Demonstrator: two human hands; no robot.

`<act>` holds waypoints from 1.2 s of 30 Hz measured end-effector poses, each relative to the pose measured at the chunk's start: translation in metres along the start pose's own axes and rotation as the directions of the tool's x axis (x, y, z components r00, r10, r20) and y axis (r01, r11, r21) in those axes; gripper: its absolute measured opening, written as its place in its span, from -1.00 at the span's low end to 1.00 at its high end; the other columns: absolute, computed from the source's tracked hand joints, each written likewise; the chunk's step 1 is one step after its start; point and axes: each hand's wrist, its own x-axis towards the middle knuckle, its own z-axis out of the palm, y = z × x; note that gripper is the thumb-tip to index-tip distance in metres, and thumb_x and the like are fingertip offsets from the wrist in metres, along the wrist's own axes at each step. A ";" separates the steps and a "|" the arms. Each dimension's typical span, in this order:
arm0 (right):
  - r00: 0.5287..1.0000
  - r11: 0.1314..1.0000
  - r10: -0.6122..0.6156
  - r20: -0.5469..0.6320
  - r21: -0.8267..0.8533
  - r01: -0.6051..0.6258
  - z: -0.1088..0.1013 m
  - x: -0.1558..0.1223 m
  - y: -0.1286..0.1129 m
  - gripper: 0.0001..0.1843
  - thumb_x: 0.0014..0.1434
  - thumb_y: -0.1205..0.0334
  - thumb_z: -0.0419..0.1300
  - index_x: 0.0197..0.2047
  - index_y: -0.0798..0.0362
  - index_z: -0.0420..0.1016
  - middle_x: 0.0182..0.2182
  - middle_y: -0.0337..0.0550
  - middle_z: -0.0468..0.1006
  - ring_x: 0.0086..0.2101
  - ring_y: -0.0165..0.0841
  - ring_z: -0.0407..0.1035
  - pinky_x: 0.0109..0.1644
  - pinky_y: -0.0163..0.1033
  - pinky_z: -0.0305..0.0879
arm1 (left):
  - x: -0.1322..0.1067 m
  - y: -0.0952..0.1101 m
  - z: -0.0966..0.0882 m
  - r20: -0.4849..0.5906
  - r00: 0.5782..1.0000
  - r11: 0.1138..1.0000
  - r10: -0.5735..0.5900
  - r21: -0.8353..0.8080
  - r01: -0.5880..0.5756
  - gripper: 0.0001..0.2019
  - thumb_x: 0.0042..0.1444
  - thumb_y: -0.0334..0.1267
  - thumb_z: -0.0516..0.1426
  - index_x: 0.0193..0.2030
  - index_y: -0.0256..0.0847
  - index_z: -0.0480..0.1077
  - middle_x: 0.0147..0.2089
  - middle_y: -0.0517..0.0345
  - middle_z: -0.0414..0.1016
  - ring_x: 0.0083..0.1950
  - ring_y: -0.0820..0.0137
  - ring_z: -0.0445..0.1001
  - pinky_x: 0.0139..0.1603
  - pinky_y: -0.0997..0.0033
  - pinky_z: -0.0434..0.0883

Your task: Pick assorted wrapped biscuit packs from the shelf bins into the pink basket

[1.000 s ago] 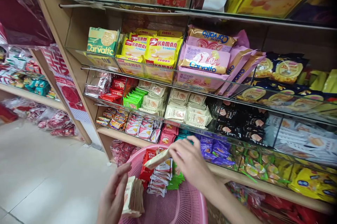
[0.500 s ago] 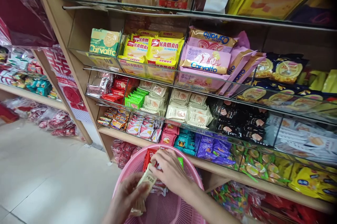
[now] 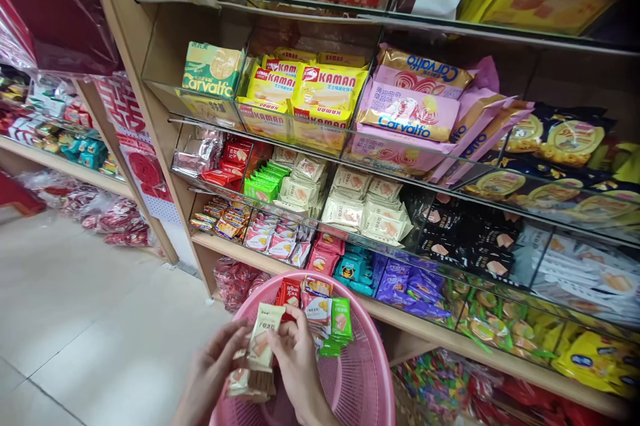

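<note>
Over the pink plastic basket (image 3: 383,373), a cream-coloured snack packet (image 3: 264,329) stands tilted between my two hands. My right hand (image 3: 303,363) pinches it from the right, thumb on its front. From the left, my left hand (image 3: 213,363) grips its edge with curled fingers. More cream snack packets (image 3: 247,383) show just below, against the left side of the basket; whether my left hand touches them is hard to tell. Inside the basket's far side lie a red packet (image 3: 289,293), a white-and-pink packet (image 3: 319,313) and several green packets (image 3: 341,319).
Glass-fronted shelves (image 3: 320,153) rise ahead, filled with wrapped snacks. Stacked cream packets (image 3: 367,206) sit in a middle bin, purple packets (image 3: 407,286) in a lower one. Bagged red goods (image 3: 240,283) lie under the bottom shelf. Tiled floor (image 3: 100,339) stretches out on the left.
My right hand has drawn back toward me, uncovering the packets inside the basket. The cream snack packet has turned more upright, front showing. The shelves have shifted slightly right in view.
</note>
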 end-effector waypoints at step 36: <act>0.904 0.498 -0.426 0.030 -0.826 0.262 0.033 -0.020 0.100 -0.23 0.18 -0.07 0.02 0.35 -0.10 -0.23 0.27 0.00 0.10 0.25 -0.08 -0.06 0.18 0.08 0.15 | 0.011 0.007 -0.031 -0.293 0.951 0.984 0.105 0.171 -0.056 -0.39 -0.17 0.24 0.12 -0.04 -0.11 0.35 0.16 0.07 0.35 0.06 0.09 0.42 0.20 0.02 0.25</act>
